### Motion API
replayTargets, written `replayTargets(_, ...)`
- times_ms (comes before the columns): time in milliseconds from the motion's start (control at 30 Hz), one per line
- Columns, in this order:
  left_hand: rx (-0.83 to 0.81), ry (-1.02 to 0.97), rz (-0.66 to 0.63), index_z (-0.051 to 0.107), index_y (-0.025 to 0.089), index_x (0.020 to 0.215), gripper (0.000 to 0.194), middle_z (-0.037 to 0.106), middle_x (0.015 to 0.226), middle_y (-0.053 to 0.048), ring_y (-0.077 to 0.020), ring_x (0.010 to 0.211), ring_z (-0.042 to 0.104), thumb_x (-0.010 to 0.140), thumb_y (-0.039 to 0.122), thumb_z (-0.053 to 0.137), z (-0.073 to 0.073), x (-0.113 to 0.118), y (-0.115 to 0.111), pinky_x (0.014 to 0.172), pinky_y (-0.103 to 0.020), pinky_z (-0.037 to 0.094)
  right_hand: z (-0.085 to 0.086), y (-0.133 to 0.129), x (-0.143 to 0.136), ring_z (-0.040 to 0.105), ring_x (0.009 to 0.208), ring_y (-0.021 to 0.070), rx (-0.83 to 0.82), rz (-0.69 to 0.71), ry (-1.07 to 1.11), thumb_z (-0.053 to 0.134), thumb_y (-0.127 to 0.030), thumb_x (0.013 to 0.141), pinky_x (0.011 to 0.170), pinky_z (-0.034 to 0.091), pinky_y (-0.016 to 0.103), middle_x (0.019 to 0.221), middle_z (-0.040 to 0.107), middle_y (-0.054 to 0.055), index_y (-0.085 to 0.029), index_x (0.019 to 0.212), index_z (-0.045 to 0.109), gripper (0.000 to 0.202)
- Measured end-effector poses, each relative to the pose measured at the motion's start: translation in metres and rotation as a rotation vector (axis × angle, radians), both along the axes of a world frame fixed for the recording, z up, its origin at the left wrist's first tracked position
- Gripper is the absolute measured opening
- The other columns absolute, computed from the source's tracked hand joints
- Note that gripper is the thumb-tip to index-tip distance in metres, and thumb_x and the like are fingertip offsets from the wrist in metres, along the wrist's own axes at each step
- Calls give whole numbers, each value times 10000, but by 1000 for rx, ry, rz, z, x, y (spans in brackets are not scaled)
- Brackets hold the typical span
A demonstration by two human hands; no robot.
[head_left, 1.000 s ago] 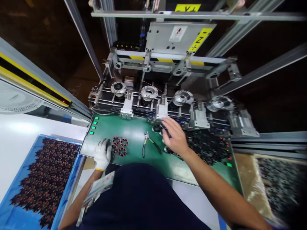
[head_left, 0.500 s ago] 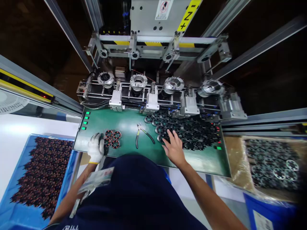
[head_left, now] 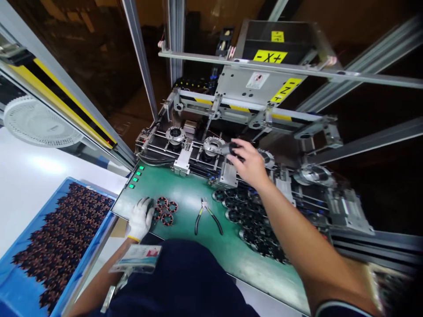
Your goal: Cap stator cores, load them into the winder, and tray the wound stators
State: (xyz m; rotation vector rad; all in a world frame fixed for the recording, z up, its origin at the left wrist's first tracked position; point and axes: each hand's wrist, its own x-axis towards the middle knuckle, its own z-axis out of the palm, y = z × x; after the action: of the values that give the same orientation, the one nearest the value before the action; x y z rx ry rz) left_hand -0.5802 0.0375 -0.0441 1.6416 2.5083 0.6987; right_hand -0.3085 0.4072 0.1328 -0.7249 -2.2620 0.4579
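My right hand (head_left: 249, 165), bare, is raised over the machine and pinches a dark ring-shaped stator core (head_left: 228, 149), blurred by motion, beside the second round metal fixture (head_left: 213, 146). Down at the left of the green work surface (head_left: 188, 185) is my left hand (head_left: 140, 219) in a white glove. Its fingers are curled, with something dark showing at their tips that I cannot make out. Right beside it lie several copper-wound stators (head_left: 167, 219). Many black stator cores (head_left: 261, 224) are massed under my right forearm.
Cutting pliers (head_left: 205, 215) lie with handles spread mid-surface. A blue tray (head_left: 28, 288) of wound stators stands at the left, below a white fan (head_left: 42, 121). More fixtures (head_left: 176, 135) line the machine, with metal clamp blocks (head_left: 182, 160) in front. Frame posts (head_left: 142, 61) rise around.
My right hand has gone from the black stator cores up to the fixtures, now with one core in its fingers. My left hand stays by the wound stators. The view has tilted up and turned.
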Motion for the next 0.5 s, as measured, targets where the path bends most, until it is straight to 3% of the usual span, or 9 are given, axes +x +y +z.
replayTargets(67, 1, 2, 6, 563, 193, 1351, 386, 605, 1375, -128, -300, 1271, 556, 1011, 352, 471, 0, 1, 0, 1046, -494, 483, -11, 38, -28, 653, 1163, 291, 4, 25, -49, 628, -266, 889, 1038, 534, 472, 1334, 635, 132, -167, 900, 724, 138)
replayTargets(167, 5, 4, 19, 555, 195, 1365, 398, 599, 1392, -128, -305, 1283, 548, 1005, 351, 488, 0, 3, -1, 1048, -502, 481, -31, 64, -48, 640, 1190, 301, 1, 68, -122, 625, -226, 859, 1057, 526, 479, 1332, 637, 135, -152, 913, 746, 151)
replayTargets(267, -3, -5, 24, 559, 198, 1368, 404, 598, 1396, -129, -319, 1287, 543, 998, 350, 499, -1, 3, -1, 1052, -517, 476, -37, 68, -46, 620, 1217, 301, 15, 102, -212, 609, -217, 865, 1076, 513, 471, 1353, 623, 129, -146, 931, 754, 175)
replayTargets(367, -9, -14, 16, 559, 201, 1373, 405, 593, 1402, -137, -321, 1283, 547, 994, 333, 506, -1, 2, -2, 1056, -519, 475, -33, 69, -42, 615, 1207, 299, 29, 128, -322, 610, -225, 871, 1068, 512, 453, 1361, 614, 113, -153, 952, 762, 187)
replayTargets(500, -17, -37, 9, 546, 204, 1386, 411, 584, 1413, -142, -323, 1289, 544, 994, 323, 502, 1, 2, -2, 1045, -524, 481, -24, 73, -49, 650, 1077, 330, 42, 129, -464, 600, -219, 865, 962, 533, 521, 1340, 622, 129, -133, 918, 766, 195)
